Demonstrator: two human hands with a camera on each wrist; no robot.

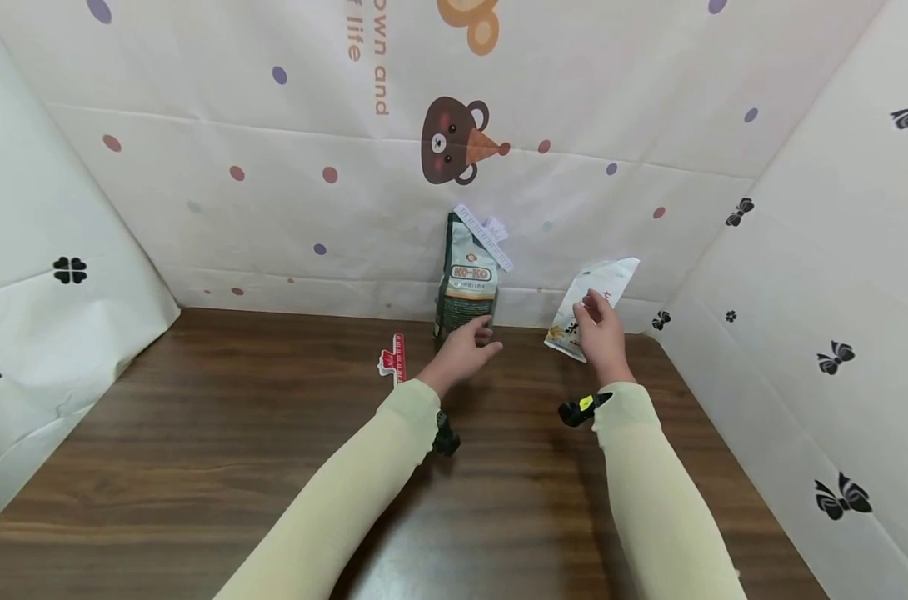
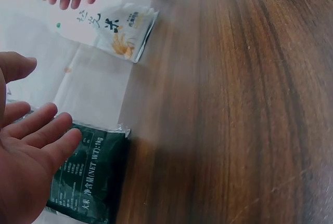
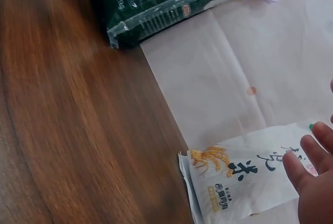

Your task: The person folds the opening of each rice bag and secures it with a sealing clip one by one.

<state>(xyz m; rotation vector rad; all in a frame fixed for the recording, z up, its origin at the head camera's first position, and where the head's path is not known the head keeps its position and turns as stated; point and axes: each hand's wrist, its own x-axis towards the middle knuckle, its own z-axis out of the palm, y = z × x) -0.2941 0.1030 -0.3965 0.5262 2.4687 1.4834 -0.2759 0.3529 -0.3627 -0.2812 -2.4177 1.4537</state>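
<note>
A dark green rice bag [image 1: 466,283] labelled KO-KO stands against the back wall, a white sealing clip [image 1: 484,237] slanting across its top. In front of its lower part is my left hand [image 1: 461,357], fingers loosely spread and holding nothing; contact with the bag is unclear. Farther right, a white rice bag [image 1: 600,279] leans on the wall, tilted to the right. My right hand [image 1: 604,340] is before it with loosely bent fingers and nothing in them. The right wrist view shows the white bag's printed front [image 3: 250,174] beside that hand.
On the brown wooden table [image 1: 274,467], a red and white clip [image 1: 396,360] lies left of the green bag, partly behind my left sleeve. Patterned white sheets form the back wall [image 1: 311,217] and both side walls.
</note>
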